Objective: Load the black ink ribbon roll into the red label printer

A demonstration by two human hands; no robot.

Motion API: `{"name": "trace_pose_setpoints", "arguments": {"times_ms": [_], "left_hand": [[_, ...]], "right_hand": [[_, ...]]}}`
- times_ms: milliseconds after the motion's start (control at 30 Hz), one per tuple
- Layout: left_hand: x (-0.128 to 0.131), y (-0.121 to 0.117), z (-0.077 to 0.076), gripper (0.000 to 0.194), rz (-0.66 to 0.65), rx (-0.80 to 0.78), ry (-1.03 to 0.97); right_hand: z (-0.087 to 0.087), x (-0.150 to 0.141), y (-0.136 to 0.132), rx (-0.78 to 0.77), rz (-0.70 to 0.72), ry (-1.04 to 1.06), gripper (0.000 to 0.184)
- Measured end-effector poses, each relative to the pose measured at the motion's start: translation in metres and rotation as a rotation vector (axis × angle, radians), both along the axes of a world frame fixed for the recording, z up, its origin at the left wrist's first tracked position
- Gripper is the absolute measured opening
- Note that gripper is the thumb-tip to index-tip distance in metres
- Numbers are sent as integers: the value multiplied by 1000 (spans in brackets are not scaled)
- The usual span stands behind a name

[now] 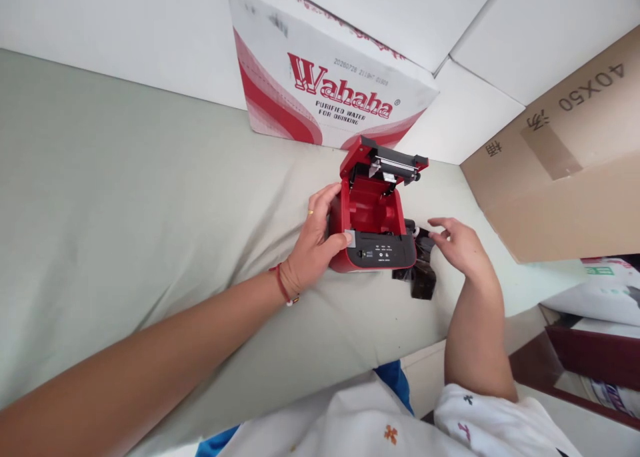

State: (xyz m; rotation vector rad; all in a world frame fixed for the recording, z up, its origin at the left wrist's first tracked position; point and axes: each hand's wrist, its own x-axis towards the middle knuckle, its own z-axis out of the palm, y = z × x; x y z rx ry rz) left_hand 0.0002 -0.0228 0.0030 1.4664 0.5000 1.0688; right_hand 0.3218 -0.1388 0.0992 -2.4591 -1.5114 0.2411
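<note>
A small red-and-black printer [371, 213] sits on the pale green cloth with its lid [385, 160] raised, showing a hollow red bay inside. My left hand [317, 233] grips its left side, the thumb on the front corner by a small grey patch and the fingers along the side wall. Beside the printer's right side lies a heap of shiny black items [423, 277]; I cannot make out exactly what they are. Close to that heap hovers my right hand [460, 245], fingers apart and nothing visible in them.
A white-and-red Wahaha water carton [335, 77] stands behind the printer, against the white wall. A big brown cardboard box [560, 150] occupies the right rear. At lower right are a white bag [595, 297] and a dark red shelf [593, 353]. Pale green cloth [150, 197] covers the work surface.
</note>
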Motion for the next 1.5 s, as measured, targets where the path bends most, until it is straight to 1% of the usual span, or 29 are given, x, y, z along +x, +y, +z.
{"name": "trace_pose_setpoints", "arguments": {"times_ms": [67, 133, 167, 200, 233, 267, 300, 367, 433, 467, 500, 533, 567, 600, 700, 767, 833, 933, 1033, 1133, 1200, 1233, 1300, 1333, 1400, 1467, 1500], "left_hand": [[1, 0, -1, 86, 1, -3, -12], [2, 0, -3, 84, 6, -1, -23], [2, 0, -4, 84, 9, 0, -27], [2, 0, -4, 83, 11, 3, -31], [3, 0, -5, 83, 12, 5, -34], [3, 0, -5, 83, 13, 8, -36], [3, 0, -6, 82, 14, 10, -38], [5, 0, -6, 82, 20, 18, -41], [6, 0, -7, 83, 31, 29, -41], [6, 0, -8, 83, 36, 33, -40], [7, 0, -8, 84, 40, 36, -38], [7, 1, -8, 83, 41, 38, -36], [7, 1, -9, 83, 42, 38, -33], [7, 1, -9, 82, 44, 39, -30], [7, 2, -10, 81, 51, 52, -22], [7, 2, -10, 80, 56, 62, -18], [7, 2, -10, 79, 62, 68, -15], [8, 2, -10, 80, 60, 78, -11], [8, 3, -9, 81, 52, 103, -5], [7, 0, -7, 78, 92, 156, 25], [6, -5, -5, 71, 177, 243, 66], [5, -9, -3, 67, 228, 314, 81], [3, -19, 2, 62, 315, 511, 72], [3, -24, 5, 60, 338, 621, 51], [3, -34, 10, 49, 362, 808, 34], [4, -40, 13, 39, 385, 924, 71], [4, -42, 14, 39, 396, 955, 96]], "right_hand": [[-8, 5, -1, -67, 12, 11, 41], [-13, 5, -3, -100, 15, 9, 41], [-13, 3, -5, -107, 18, 8, 41], [-9, 2, -9, -114, 23, 10, 40], [-1, 0, -14, -124, 36, 24, 38], [12, -2, -22, -141, 60, 49, 37], [28, -4, -31, -155, 85, 73, 38], [67, -9, -50, -204, 177, 162, 49], [104, -18, -64, -188, 247, 188, 50], [119, -25, -67, -156, 274, 194, 47], [129, -32, -66, -112, 300, 200, 44], [135, -40, -62, -72, 324, 205, 41], [136, -49, -54, -36, 345, 204, 39], [132, -58, -44, -5, 363, 199, 37], [108, -86, -5, 44, 386, 121, 39], [90, -103, 19, 62, 394, 21, 40], [78, -118, 37, 27, 403, -97, 41], [70, -136, 56, -119, 388, -234, 42], [66, -144, 72, -233, 361, -243, 45], [61, -145, 83, -234, 364, -206, 48], [58, -144, 87, -221, 356, -218, 46], [56, -144, 89, -219, 350, -227, 45], [53, -143, 91, -220, 346, -235, 44], [52, -142, 91, -217, 348, -233, 45], [51, -139, 90, -195, 361, -213, 47], [51, -134, 85, -138, 381, -158, 51], [52, -132, 80, -101, 406, -109, 53]]}}
